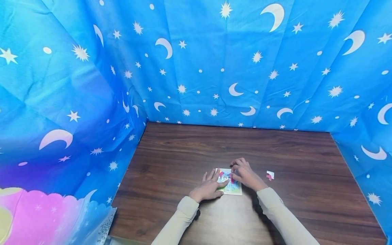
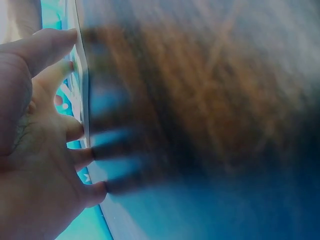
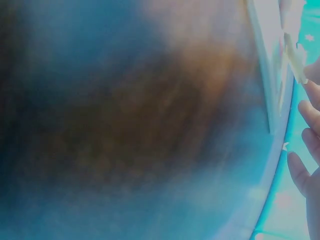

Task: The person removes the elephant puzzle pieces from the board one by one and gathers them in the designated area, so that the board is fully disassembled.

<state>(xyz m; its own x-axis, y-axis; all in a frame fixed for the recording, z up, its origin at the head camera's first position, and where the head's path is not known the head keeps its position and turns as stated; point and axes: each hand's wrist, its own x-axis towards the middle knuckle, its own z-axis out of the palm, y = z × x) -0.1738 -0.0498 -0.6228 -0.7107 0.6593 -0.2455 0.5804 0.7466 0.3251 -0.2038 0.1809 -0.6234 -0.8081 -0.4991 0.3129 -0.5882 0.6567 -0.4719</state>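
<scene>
A small jigsaw puzzle (image 1: 235, 189) in a pale-edged tray lies on the table, its picture in light blue, green and pink. My left hand (image 1: 208, 188) rests on its left side with the fingers spread; the left wrist view shows those fingers (image 2: 82, 158) reaching to the tray's edge. Over the upper right part of the puzzle, my right hand (image 1: 246, 175) pinches a puzzle piece (image 3: 296, 59), which stands tilted at the tray in the right wrist view. The right hand hides that corner of the puzzle in the head view.
One loose puzzle piece (image 1: 270, 175), white and pink-red, lies on the table to the right of the right hand. The dark wooden table (image 1: 171, 146) is bordered by blue curtains (image 1: 202, 58) with moons and stars at the back and sides.
</scene>
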